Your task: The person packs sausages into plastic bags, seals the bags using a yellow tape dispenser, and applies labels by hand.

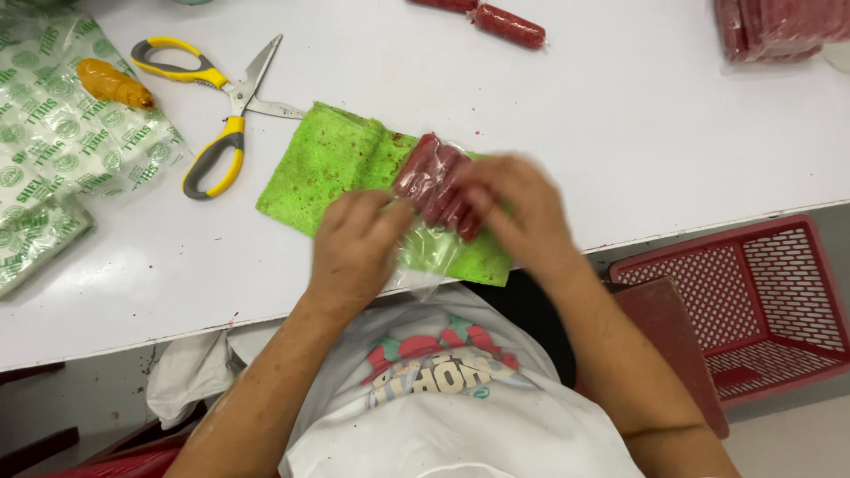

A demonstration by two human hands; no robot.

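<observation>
Two bare hands meet at the near edge of a white desk (620, 150), working a clear bag (425, 252) that holds a few short red sausages (434, 181). Nearest the viewer, the person's white printed shirt fills the bottom of the view, and a red mesh basket (770, 301) sits low on the right, below the desk edge.

The left hand (354, 252) pinches the loose near end of the bag, fingers closed on the film. The right hand (518, 212), slightly blurred, is closed over the right side of the sausages through the plastic. The bag lies on a green cloth (332, 164) speckled with red, spread at the middle of the desk.

The sausages look soft and light, likely to dent under a hard squeeze. The film looks thin, slick and limp, so it would probably slide between fingers; a firmer hold seems to be across the bundled sausages themselves, with the empty end of the bag pinched flat.

Farther left lie yellow-handled scissors (217, 106), blades partly apart, and green-printed wrappers (53, 150) with an orange-yellow lump (113, 84) on top. At the far edge lie more wrapped red sausages (500, 22), and a stack of red packs (775, 26) sits at far right.
</observation>
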